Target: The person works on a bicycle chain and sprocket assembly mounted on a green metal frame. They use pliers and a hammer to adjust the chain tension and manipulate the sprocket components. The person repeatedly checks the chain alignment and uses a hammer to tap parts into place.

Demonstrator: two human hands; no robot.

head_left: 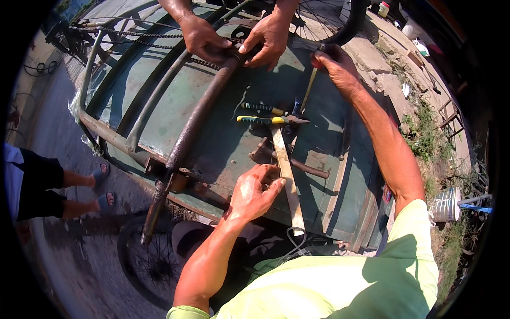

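My left hand (254, 192) is held low over the green metal panel (223, 143), its fingers curled in toward the thumb. Whatever it may hold is hidden. Out at the far right, my right hand (340, 72) grips the upper end of a thin yellowish rod (309, 87), which points down toward the pliers. Pliers with yellow-and-dark handles (255, 120) lie across the top of a flat wooden strip (287, 183). Under the strip is a hammer (308, 168). Another person's two hands (204, 41) pinch at the far end of a rusty tube (199, 111), beside a chain (154, 35).
A bent metal frame (106, 130) spans the panel's left side. Wheels stand at the far edge (340, 32) and lower left (154, 260). A person's sandalled feet (103, 186) are at the left. Weeds, rubble and a metal can (445, 204) line the right.
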